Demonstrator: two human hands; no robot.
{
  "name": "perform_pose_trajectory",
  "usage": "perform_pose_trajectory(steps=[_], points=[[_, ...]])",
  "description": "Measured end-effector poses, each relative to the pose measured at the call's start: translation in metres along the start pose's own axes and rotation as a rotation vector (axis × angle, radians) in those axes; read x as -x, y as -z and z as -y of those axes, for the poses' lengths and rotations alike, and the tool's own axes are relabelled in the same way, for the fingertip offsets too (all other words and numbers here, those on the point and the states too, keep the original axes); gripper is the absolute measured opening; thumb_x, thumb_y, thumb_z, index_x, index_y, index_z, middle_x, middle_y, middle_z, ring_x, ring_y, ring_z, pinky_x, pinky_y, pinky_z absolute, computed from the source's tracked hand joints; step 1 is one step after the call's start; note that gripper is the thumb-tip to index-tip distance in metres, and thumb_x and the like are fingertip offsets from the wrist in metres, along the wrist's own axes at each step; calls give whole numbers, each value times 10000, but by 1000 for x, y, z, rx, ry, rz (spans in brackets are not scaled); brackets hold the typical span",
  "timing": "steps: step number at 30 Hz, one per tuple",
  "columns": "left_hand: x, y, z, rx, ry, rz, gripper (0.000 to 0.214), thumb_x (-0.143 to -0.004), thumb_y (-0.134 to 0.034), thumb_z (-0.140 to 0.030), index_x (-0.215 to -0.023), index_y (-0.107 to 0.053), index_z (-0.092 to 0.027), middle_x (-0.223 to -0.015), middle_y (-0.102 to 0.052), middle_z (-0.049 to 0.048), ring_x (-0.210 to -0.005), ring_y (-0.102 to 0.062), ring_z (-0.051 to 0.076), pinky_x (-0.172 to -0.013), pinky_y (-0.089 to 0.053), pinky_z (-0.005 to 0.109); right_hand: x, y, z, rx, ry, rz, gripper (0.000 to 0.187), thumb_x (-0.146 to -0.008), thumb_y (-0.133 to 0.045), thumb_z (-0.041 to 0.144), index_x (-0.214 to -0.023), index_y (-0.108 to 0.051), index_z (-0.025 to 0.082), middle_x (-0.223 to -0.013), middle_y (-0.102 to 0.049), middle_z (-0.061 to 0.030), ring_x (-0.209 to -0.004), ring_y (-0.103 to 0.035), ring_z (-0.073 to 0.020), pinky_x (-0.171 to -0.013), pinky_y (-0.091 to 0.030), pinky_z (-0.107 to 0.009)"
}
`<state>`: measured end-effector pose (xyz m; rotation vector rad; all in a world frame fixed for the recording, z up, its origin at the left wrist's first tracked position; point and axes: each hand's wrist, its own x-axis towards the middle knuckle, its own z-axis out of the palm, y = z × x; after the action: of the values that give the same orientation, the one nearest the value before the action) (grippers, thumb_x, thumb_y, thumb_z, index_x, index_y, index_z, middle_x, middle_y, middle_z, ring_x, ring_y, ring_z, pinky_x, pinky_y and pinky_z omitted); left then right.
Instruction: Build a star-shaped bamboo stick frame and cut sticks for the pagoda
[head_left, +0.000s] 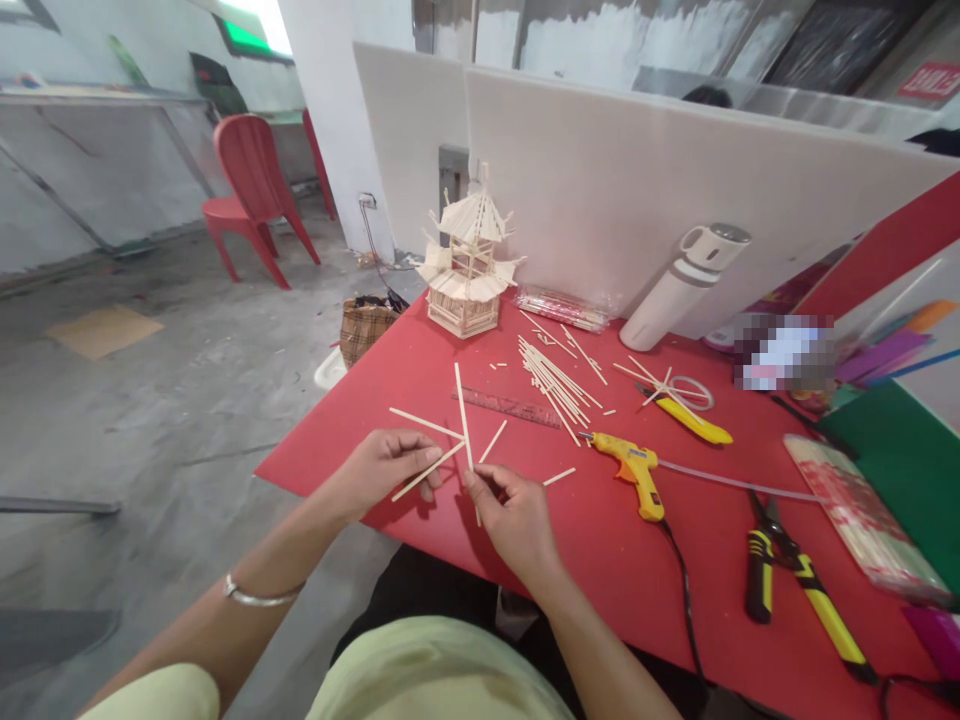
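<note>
My left hand (pixel 390 468) pinches thin wooden sticks (pixel 426 424) over the near left part of the red table (pixel 600 560); two of them meet at a point near the other hand. My right hand (pixel 514 515) pinches an upright stick (pixel 463 415) that crosses the others at their tips. Both hands are closed on the sticks. A loose pile of sticks (pixel 555 380) lies further back, beside a brown ruler (pixel 510 408). A small pagoda model made of sticks (pixel 469 265) stands at the table's far left corner.
A yellow glue gun (pixel 636 470) with a glue rod lies right of my hands. Yellow-handled cutters (pixel 802 580), a yellow knife (pixel 690 420), a tape ring (pixel 690 392), a white flask (pixel 682 285), packets of sticks (pixel 862 520) and coloured sheets (pixel 900 450) lie further right. Red chairs (pixel 251 190) stand on the floor.
</note>
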<state>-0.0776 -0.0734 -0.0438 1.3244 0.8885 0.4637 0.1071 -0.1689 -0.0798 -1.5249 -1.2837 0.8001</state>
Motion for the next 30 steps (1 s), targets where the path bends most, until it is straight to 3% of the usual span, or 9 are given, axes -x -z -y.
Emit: perform_pose_trajectory(steps=[8, 13, 18, 21, 23, 27, 30], points=[[1, 6, 10, -111, 56, -11, 307, -800, -761, -431, -830, -712, -130, -698, -748, 60, -533, -696, 170, -549, -575, 271, 10, -6, -3, 3, -64, 32, 401, -931, -595, 501, -722, -740, 191, -557, -631, 14, -527, -558, -122, -553, -413, -216], [2, 8, 15, -123, 38, -41, 282, -802, -746, -414, -809, -715, -133, -714, -750, 60, -535, -681, 150, -567, -592, 272, 4, 8, -7, 48, -88, -17, 454, -937, -574, 542, -677, -685, 186, -560, -631, 18, -525, -551, -116, -555, -403, -215], [5, 6, 12, -135, 39, -63, 298, -761, -771, -426, -796, -723, -134, -671, -733, 53, -533, -669, 147, -559, -589, 267, -10, 24, -7, 77, -87, -132, 411, -937, -557, 540, -820, -722, 183, -721, -709, -24, -665, -624, -156, -655, -466, -245], [6, 4, 9, -159, 41, -64, 302, -769, -763, -436, -789, -729, -137, -675, -736, 59, -545, -671, 146, -569, -584, 262, -19, 18, -4, -5, -98, -6, 429, -931, -565, 557, -1031, -745, 181, -867, -746, -49, -757, -652, -173, -712, -502, -267], [6, 2, 9, -171, 38, -60, 298, -777, -757, -440, -794, -736, -142, -678, -738, 58, -552, -670, 144, -577, -581, 262, -24, 10, -2, -34, -108, 83, 466, -895, -616, 562, -1126, -736, 176, -859, -744, -48, -742, -652, -177, -697, -508, -274], [8, 2, 11, -176, 31, -61, 286, -786, -755, -433, -819, -748, -149, -691, -740, 59, -575, -671, 148, -593, -579, 268, -30, 2, 3, -36, -72, 116, 347, -887, -626, 512, -869, -751, 189, -766, -723, -22, -697, -626, -160, -675, -480, -262], [9, 5, 11, -187, 21, -69, 288, -798, -748, -434, -814, -746, -146, -694, -738, 58, -577, -668, 147, -603, -575, 272, -30, 9, 3, -7, -75, 80, 399, -920, -570, 537, -721, -648, 199, -611, -611, 23, -577, -536, -128, -583, -416, -242]])
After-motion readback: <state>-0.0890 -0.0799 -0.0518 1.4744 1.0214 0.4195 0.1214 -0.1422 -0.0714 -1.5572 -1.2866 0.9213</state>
